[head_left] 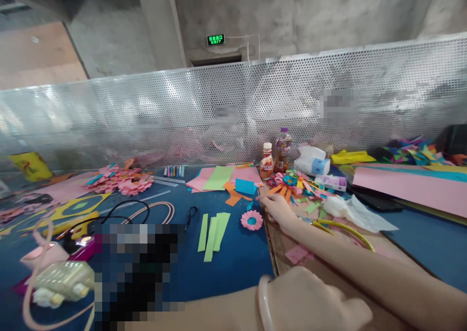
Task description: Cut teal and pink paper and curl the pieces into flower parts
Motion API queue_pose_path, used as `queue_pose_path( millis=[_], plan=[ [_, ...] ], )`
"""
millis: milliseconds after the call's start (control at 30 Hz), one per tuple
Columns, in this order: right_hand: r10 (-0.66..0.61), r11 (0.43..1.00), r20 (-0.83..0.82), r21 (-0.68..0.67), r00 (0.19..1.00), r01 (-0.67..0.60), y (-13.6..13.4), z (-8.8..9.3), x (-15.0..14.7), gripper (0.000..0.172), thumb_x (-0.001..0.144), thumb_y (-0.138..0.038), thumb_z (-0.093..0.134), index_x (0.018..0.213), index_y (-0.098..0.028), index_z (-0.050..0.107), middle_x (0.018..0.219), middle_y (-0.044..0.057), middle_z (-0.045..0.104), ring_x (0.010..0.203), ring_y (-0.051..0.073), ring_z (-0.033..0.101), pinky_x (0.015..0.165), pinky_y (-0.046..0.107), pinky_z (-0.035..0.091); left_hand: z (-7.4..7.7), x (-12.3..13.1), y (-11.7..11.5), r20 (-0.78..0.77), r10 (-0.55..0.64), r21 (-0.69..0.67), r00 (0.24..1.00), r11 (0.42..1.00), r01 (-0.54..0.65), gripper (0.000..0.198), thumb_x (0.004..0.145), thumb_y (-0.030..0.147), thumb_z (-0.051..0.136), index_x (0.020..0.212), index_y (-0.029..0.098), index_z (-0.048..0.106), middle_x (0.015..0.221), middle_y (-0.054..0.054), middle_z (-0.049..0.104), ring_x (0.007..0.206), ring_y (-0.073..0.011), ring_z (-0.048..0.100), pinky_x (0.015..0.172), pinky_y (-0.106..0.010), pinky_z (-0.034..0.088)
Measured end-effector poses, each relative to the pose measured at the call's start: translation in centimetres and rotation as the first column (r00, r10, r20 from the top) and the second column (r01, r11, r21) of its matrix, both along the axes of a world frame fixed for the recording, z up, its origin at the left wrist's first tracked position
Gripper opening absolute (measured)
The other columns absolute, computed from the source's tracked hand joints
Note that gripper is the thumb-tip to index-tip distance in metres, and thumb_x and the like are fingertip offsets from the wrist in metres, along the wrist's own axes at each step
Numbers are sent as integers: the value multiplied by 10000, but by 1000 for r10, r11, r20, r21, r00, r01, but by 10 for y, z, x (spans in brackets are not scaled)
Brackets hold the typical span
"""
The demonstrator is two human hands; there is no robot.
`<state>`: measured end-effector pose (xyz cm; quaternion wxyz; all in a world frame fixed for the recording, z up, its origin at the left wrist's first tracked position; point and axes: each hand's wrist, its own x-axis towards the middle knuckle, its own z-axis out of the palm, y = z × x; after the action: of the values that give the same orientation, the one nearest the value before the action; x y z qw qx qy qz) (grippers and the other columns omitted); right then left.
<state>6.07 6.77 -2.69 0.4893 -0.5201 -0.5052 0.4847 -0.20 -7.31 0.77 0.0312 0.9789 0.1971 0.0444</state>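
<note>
My left hand (310, 299), with a pale bangle on the wrist, reaches across the bottom of the view. Its fingers curl downward, and whatever they may hold is hidden. Farther away, my right hand (280, 211) is at the seam between the blue and brown table surfaces, fingers drawn together; I cannot make out what is in them. Just left of it lies a pink paper flower (251, 220) with a blue centre, and a small blue paper scrap (250, 206) sits above it. Light green paper strips (215, 234) lie left of the flower. A folded blue paper piece (245, 186) stands behind.
Stacked coloured paper (215, 178), a sauce bottle (267, 161), a drink bottle (283, 151) and a tissue pack (312, 162) line the back before a perforated metal partition (211, 97). Pink paper flowers (120, 179), cables and a yellow glue gun (78, 225) occupy the left.
</note>
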Motion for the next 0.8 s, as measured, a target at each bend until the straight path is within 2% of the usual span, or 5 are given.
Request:
queue_pose_path(
  millis=[333, 500, 633, 733, 800],
  plan=[
    [-25, 999, 50, 34, 998, 23, 2, 2, -1, 303, 670, -179, 435, 856, -117, 667, 424, -59, 430, 327, 75, 380, 326, 192, 290, -3, 0, 2, 28, 2, -31, 1000, 1000, -1, 181, 846, 237, 392, 872, 212, 569, 689, -22, 648, 543, -145, 573, 439, -234, 332],
    [-6, 995, 115, 98, 993, -5, 18, 8, -3, 152, 694, -131, 526, 704, -141, 677, 989, 56, 627, 800, 153, 594, 595, 210, 461, -17, 6, 5, 97, 2, -48, 995, 999, 3, 147, 815, 212, 443, 849, 228, 585, 645, -17, 639, 567, -158, 577, 473, -254, 364],
    [53, 997, 113, 49, 992, -59, 35, 12, -9, 272, 844, -272, 528, 1085, -148, 546, 1144, 77, 541, 937, 185, 563, 766, 366, 485, -23, 14, 2, 221, 196, -111, 955, 978, -175, 160, 807, 212, 445, 809, 229, 605, 689, -61, 658, 616, -186, 598, 493, -275, 386],
    [115, 993, 63, -7, 991, -115, 37, 16, -13, 317, 860, -303, 508, 1141, -155, 502, 1134, 75, 539, 941, 189, 564, 776, 392, 485, -17, 9, 2, 259, 139, -138, 956, 985, -105, 122, 791, 222, 486, 787, 218, 608, 766, -66, 674, 700, -194, 615, 553, -266, 409],
    [123, 992, 10, 12, 992, -123, 29, 23, -13, 296, 859, -301, 508, 1109, -144, 521, 1089, 67, 560, 906, 185, 577, 753, 374, 494, -12, 2, 7, 328, -4, -255, 944, 963, 93, 120, 783, 268, 516, 841, 219, 610, 838, -47, 678, 775, -191, 620, 633, -256, 427]
  ],
)
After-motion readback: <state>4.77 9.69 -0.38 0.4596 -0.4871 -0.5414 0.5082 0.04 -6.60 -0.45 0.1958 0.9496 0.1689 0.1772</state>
